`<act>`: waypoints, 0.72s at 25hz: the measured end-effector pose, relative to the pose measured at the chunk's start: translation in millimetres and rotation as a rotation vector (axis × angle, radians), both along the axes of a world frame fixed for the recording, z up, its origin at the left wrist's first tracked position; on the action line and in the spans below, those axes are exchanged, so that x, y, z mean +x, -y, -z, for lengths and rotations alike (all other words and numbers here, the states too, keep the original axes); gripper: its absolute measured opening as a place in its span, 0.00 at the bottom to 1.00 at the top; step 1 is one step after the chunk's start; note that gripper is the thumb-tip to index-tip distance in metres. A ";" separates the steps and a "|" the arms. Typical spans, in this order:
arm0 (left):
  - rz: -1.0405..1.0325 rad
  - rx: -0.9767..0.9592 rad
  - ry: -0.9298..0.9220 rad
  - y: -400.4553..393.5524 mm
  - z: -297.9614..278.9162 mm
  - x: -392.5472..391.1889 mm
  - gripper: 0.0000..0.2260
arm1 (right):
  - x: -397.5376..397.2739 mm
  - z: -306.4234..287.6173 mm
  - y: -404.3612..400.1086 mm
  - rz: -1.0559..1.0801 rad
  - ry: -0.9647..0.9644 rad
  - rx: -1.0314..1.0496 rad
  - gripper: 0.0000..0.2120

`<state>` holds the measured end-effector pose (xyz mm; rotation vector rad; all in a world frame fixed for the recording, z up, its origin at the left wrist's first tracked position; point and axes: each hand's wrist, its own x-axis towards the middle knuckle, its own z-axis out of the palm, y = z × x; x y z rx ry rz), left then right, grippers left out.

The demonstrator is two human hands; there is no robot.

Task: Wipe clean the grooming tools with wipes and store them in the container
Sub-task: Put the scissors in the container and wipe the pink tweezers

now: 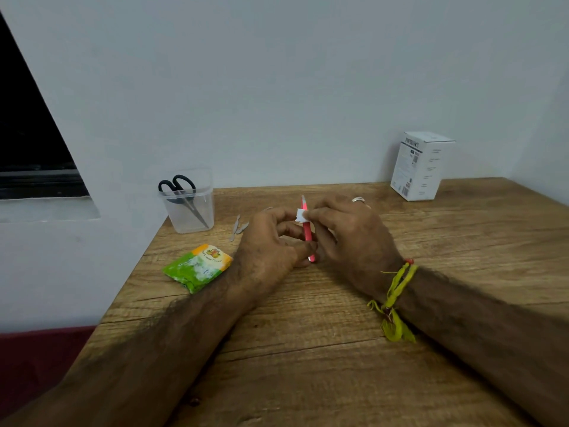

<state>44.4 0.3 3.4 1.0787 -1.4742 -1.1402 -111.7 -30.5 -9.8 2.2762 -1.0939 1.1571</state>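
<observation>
- Wiping now: my left hand (pixel 271 241) holds the tweezers (pixel 307 232); my right hand (pixel 348 238) pinches a wipe (pixel 300 215) round them.
- Scissors (pixel 181 192) sit in the container (pixel 189 204), far left.
- I judge the clippers (pixel 237 227) on the tabletop (pixel 308 334) are left.

Wood-grain table (pixel 338 349) abuts a plain pale wall (pixel 277 87); dark window (pixel 27 143) at left above a sill (pixel 46 211).

A pink tweezers (pixel 307 232) stands nearly upright, a small white wipe (pixel 301 215) folded around its upper part. Black-handled scissors (pixel 181 192) sit points-down in the clear container (pixel 191 208). A green-orange wipes packet (pixel 198 266) and a small metal tool (pixel 237 227) lie on the tabletop (pixel 308 349).
</observation>
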 end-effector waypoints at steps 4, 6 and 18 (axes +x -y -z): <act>0.019 -0.037 0.046 -3.6 -3.6 1.4 0.21 | -1.2 0.1 -1.2 0.010 0.007 0.020 0.10; 0.027 -0.035 0.040 -3.7 -4.2 2.0 0.22 | 0.2 1.2 -2.4 0.004 -0.014 0.032 0.10; 0.044 0.011 -0.024 -5.1 -5.9 -0.1 0.21 | -3.9 1.9 -4.4 -0.042 -0.081 0.065 0.11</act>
